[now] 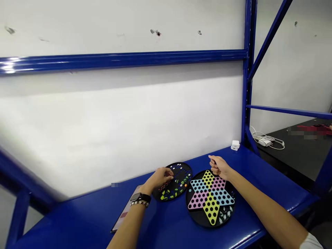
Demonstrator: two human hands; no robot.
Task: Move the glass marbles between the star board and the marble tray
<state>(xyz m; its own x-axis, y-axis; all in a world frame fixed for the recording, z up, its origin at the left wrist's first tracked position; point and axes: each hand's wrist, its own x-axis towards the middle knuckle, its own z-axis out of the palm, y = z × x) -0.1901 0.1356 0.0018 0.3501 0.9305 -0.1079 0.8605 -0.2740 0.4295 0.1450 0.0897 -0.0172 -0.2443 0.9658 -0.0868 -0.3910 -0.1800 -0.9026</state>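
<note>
My left hand [161, 177], with a dark watch [140, 197] and a beaded bracelet [140, 203] at the wrist, is over a black round tray [184, 172]. Its fingers are curled together near several reddish marbles [163, 186]; whether they hold one is hidden. Yellow-green marbles [166, 195] and green ones [184, 180] lie in the same tray. My right hand [220, 167] is closed above the far right edge of the Chinese checkers board [210, 194], and I cannot make out what is inside it. Pale marbles [225, 215] rest in the black board base beside the star.
A tablet or large phone [127, 211] lies left of the tray on the blue tabletop [90, 221]. White charger plugs [235, 145] stand by the blue rack post [246, 86]. Beyond it, a dark table [293, 155] carries a white adapter with cable [265, 142].
</note>
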